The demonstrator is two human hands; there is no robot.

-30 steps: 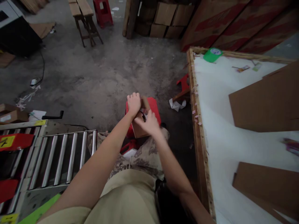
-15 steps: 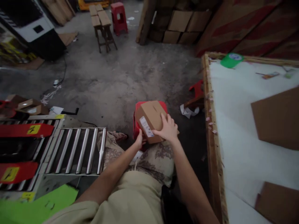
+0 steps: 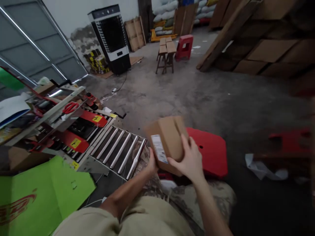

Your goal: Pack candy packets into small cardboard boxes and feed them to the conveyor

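Note:
A brown cardboard box (image 3: 169, 137) with a white printed label (image 3: 159, 148) on one side is tilted between my two hands. My left hand (image 3: 153, 161) supports its lower left edge; the fingers are partly hidden behind the box. With fingers spread over the right side and thumb near the label, my right hand (image 3: 190, 159) grips the box from above. Beside and partly behind the box is the red plastic stool (image 3: 209, 152). To the left of my left hand lies the steel roller conveyor (image 3: 120, 149).
Left of the rollers stands a taping machine with red belts (image 3: 73, 141) and a pair of red-handled scissors (image 3: 70, 107). A green board (image 3: 51, 190) lies at lower left. Ahead are a wooden bench (image 3: 167, 49), a red stool (image 3: 184, 47) and an air cooler (image 3: 110, 39).
My view has swung left toward the conveyor. The box, first pressed under my hands on the stool, is turned label-side toward me, then lifted and carried left off the stool's middle.

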